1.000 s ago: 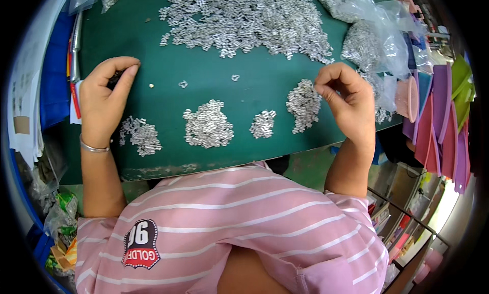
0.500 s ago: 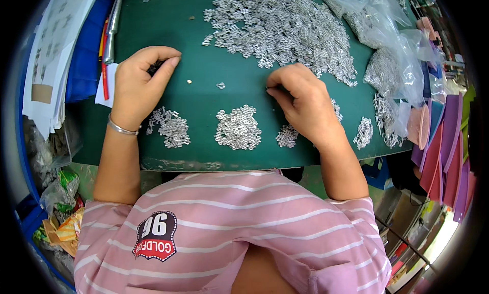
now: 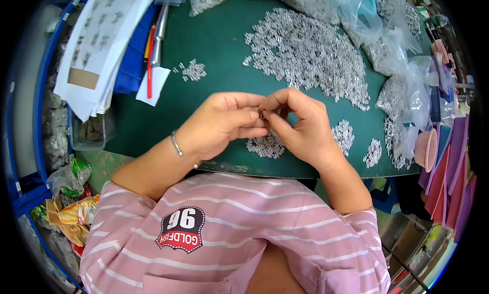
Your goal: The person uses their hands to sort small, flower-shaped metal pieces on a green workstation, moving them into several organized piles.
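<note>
My left hand (image 3: pixel 221 125) and my right hand (image 3: pixel 301 123) meet fingertip to fingertip above the green table. My right thumb and forefinger pinch at a tiny piece, too small and too covered to make out, against my left fingertips. The left thumb presses onto the left fingers, whose ends point right. Partly hidden under the hands lies a small heap of little silver metal pieces (image 3: pixel 266 145). Two more small heaps, a rounder heap (image 3: pixel 343 133) and a narrower heap (image 3: pixel 373 154), lie to the right of my right hand.
A large pile of the same metal pieces (image 3: pixel 310 52) spreads over the far table. Clear plastic bags (image 3: pixel 395 98) of pieces line the right side. At far left are a small heap (image 3: pixel 193 70), a red pencil (image 3: pixel 150 82), a metal rod (image 3: pixel 159 36) and papers (image 3: pixel 104 44).
My hands, apart before, have come together over the table's near middle. The left moved right and nearer, uncovering a heap at left. The view has shifted left.
</note>
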A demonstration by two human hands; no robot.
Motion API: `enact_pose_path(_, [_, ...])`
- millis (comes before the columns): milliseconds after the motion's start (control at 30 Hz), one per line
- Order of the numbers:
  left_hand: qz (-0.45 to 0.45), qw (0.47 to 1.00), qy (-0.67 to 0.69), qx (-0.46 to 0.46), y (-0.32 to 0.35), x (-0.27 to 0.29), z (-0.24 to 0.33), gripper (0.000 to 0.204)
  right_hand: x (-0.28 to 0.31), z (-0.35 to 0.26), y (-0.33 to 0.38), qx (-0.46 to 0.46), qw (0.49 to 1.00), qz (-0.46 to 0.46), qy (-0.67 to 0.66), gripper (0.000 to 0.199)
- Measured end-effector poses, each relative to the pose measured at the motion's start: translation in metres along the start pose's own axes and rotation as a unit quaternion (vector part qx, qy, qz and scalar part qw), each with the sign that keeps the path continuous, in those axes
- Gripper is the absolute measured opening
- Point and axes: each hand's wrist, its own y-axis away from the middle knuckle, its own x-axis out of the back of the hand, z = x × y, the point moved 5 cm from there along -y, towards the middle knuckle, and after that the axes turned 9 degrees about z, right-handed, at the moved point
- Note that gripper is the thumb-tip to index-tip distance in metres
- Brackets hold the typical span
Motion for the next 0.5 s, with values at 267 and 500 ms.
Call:
enact_pose_path(267, [0.081,0.984,0.156,-0.016,0.019,0.015,0.008,0.04,-0.017,0.015,-0.012,0.093,0.989,-0.018,0.11,0.016])
enact_pose_path(500, [0.103,0.979,0.172,-0.031,0.032,0.002,0.008,0.04,-0.025,0.021,-0.012,0.114,0.973,-0.078,0.182,0.015])
